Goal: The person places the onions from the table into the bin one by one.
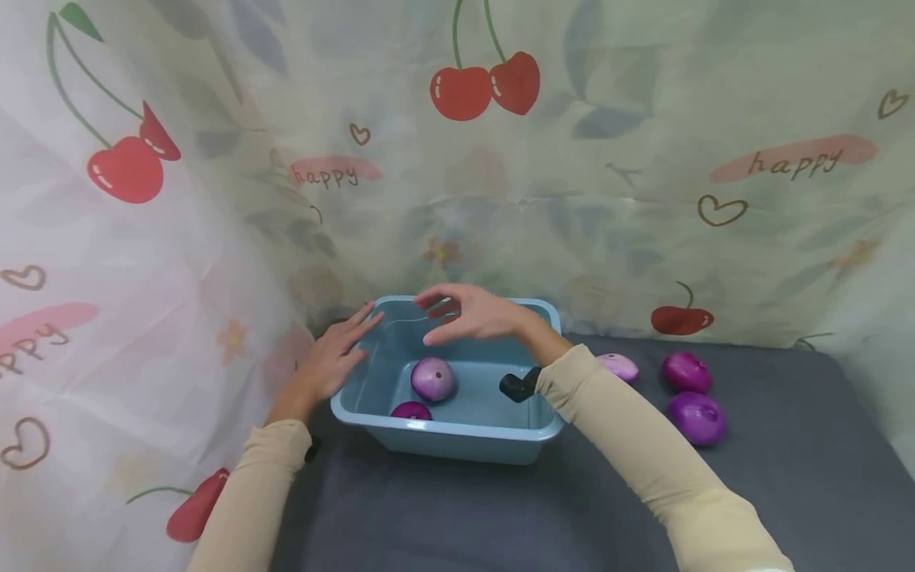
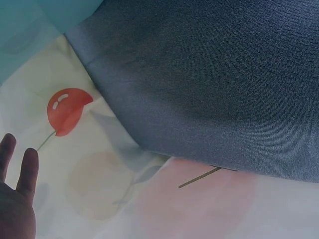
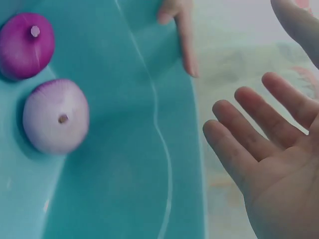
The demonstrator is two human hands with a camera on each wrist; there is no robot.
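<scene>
A blue plastic basin (image 1: 457, 430) stands on the dark cloth. Inside it lie a pale purple onion (image 1: 432, 379) and a darker purple onion (image 1: 411, 411), both also seen in the right wrist view. My left hand (image 1: 336, 353) rests at the basin's left rim, fingers extended along it. Over the basin's far side hovers my right hand (image 1: 475, 312), fingers spread and loosely bent, with nothing in its grasp. The right wrist view shows that palm (image 3: 279, 164) bare.
Right of the basin lie a pale onion (image 1: 618, 367) and two dark purple onions, one farther back (image 1: 687, 372) and one nearer (image 1: 696, 419). A cherry-print curtain (image 1: 608, 238) rises behind and at both sides of the dark cloth (image 1: 801, 445).
</scene>
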